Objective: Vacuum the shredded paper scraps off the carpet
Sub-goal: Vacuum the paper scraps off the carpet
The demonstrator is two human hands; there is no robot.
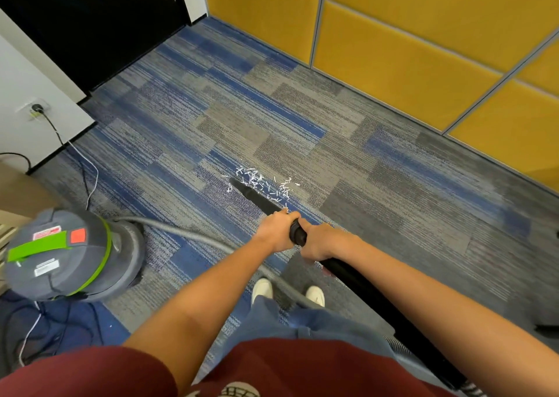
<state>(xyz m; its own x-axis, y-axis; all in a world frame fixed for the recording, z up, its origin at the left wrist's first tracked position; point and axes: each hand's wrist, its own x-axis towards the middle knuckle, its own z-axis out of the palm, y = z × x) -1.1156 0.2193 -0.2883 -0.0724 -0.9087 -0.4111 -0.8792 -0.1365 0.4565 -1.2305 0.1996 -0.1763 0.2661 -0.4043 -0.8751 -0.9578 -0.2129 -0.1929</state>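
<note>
Paper scraps (263, 185) lie mid-carpet (393, 169), clustered around wand (257, 197) tip. Tip angled low at pile's left edge (suction needs closeness, I judge). Left hand (273, 231), right hand (322, 242): fingers clamped round wand, adjacent, for steering.

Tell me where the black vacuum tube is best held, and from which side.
Around the thick collar mid-length, from above, left hand ahead and right hand behind: the black tube slants down to the paper scraps, so this steers it.
</note>
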